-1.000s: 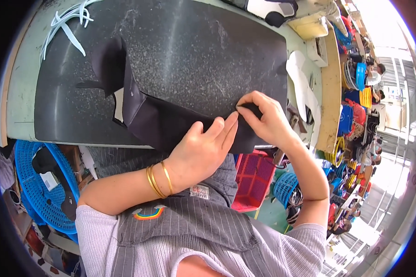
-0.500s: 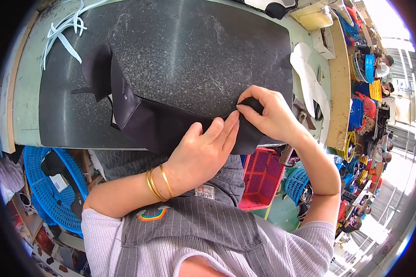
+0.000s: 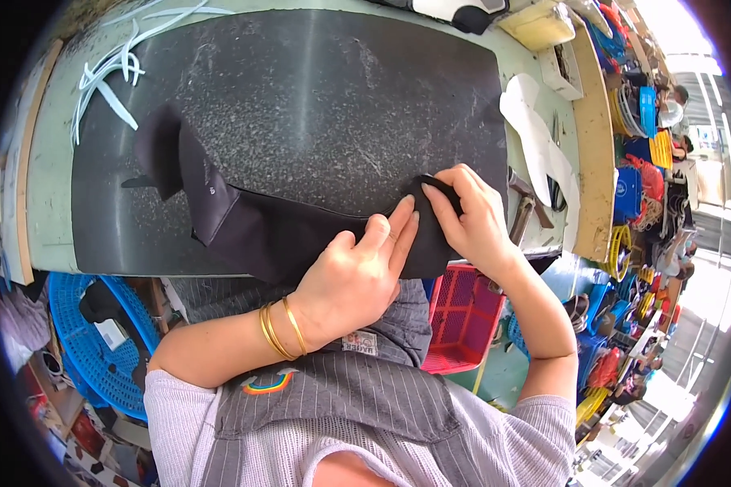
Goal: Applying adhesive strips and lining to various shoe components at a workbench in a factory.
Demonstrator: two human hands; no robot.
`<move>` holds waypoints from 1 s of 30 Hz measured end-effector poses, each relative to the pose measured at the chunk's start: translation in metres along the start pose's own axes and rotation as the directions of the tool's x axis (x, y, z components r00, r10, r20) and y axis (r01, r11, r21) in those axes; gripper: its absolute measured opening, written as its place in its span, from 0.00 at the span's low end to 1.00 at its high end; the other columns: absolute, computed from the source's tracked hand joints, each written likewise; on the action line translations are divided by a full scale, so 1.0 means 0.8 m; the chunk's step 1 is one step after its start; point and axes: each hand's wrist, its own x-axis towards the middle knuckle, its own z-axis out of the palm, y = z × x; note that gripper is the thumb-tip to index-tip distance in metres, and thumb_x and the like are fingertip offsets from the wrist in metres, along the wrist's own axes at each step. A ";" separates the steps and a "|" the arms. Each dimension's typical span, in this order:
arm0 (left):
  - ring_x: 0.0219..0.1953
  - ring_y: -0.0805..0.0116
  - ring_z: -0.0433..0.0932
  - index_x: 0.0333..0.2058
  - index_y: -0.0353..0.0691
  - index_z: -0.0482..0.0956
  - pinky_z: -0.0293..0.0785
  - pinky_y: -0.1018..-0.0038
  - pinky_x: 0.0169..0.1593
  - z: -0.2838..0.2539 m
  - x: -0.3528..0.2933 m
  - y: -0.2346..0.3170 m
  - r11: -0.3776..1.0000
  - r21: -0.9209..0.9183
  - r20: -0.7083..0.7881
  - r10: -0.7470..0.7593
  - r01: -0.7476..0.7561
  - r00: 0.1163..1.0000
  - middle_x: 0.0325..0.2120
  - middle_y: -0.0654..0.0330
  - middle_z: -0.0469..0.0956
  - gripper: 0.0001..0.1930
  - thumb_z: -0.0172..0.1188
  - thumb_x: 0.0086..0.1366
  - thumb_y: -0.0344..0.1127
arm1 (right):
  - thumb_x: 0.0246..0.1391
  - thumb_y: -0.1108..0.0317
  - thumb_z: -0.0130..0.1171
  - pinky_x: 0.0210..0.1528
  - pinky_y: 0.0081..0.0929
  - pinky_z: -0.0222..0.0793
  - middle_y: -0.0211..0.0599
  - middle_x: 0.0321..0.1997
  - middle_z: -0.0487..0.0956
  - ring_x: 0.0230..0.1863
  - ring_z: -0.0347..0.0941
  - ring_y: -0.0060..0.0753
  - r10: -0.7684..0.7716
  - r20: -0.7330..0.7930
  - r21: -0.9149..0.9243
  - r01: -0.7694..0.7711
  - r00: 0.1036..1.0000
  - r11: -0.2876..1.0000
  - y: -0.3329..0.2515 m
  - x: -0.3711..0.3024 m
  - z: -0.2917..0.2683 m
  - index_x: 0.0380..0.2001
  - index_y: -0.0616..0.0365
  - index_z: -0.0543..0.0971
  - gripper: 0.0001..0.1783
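Note:
A curved black leather-like piece (image 3: 280,227), looking like a shoe upper, lies along the near edge of a dark work mat (image 3: 317,105). Its left end stands up and folds over. My left hand (image 3: 357,272) rests on the piece with fingers stretched out, the fingertips pressing near its upper edge. My right hand (image 3: 471,213) pinches the right end of the piece, thumb and fingers closed on the edge, which is curled up there. The two hands are close together, their fingertips almost meeting.
Pale blue strips (image 3: 110,73) lie at the far left. A hammer (image 3: 525,209) and white cut pieces (image 3: 536,134) sit right of the mat. Below the table edge are a blue basket (image 3: 97,357) and a red basket (image 3: 465,316). Other people work far right.
My right hand has shifted slightly right and down, with its fingers further along the curled edge. The piece's left end has moved a little left and down. My left hand stays nearly in place.

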 end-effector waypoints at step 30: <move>0.48 0.57 0.80 0.37 0.34 0.82 0.77 0.70 0.49 -0.019 -0.090 -0.055 0.967 0.116 -0.304 0.252 -0.226 0.919 0.43 0.50 0.80 0.13 0.59 0.53 0.34 | 0.49 0.52 0.64 0.58 0.41 0.69 0.54 0.56 0.75 0.58 0.71 0.50 -0.473 0.133 0.136 0.457 0.871 0.879 -0.103 -0.001 0.020 0.51 0.71 0.74 0.35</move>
